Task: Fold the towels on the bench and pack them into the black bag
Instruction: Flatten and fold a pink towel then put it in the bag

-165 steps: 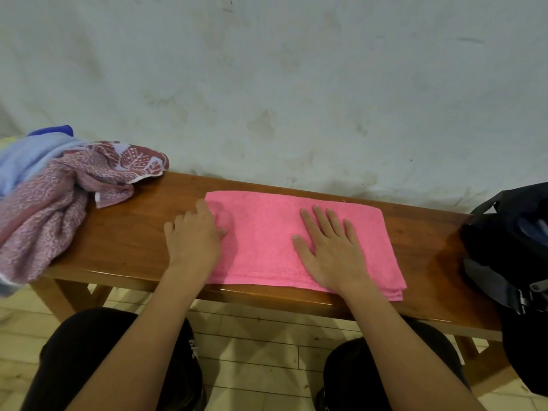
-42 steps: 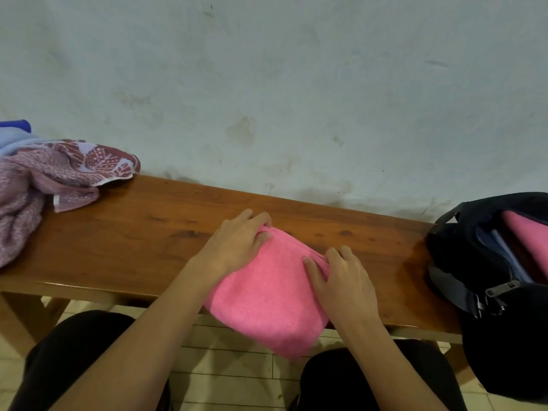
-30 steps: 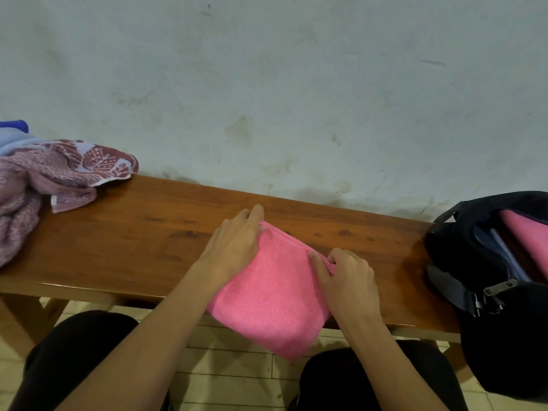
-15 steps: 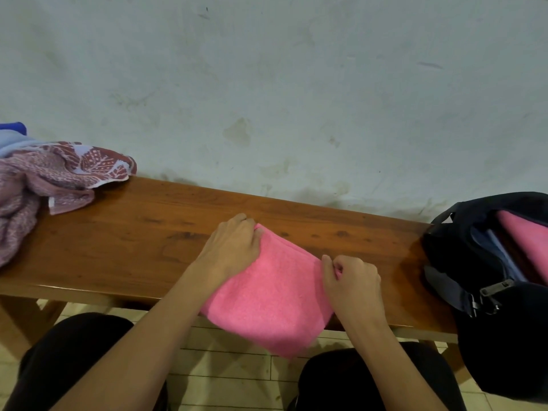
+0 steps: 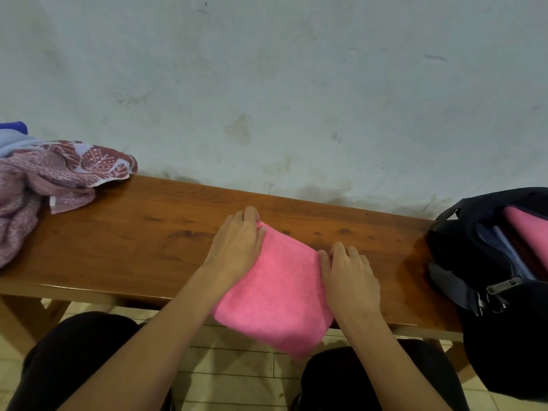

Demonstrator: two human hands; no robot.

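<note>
Your pink towel [image 5: 275, 295] folded square, overhanging near edge of wooden counter [image 5: 133, 241]; both hands' fingers [image 5: 249, 216] curled gripping its sides. Stained wall behind.

Both forearms are showing bare, no sleeves in view, no watch or bands at the wrists. Left hand [image 5: 237, 244] and right hand [image 5: 350, 277] are showing no rings and no gloves. Legs are wearing black trousers [image 5: 74, 351], plain dark fabric over both knees, no visible seams or markings. Nothing else of the person is showing in the head view.
</note>
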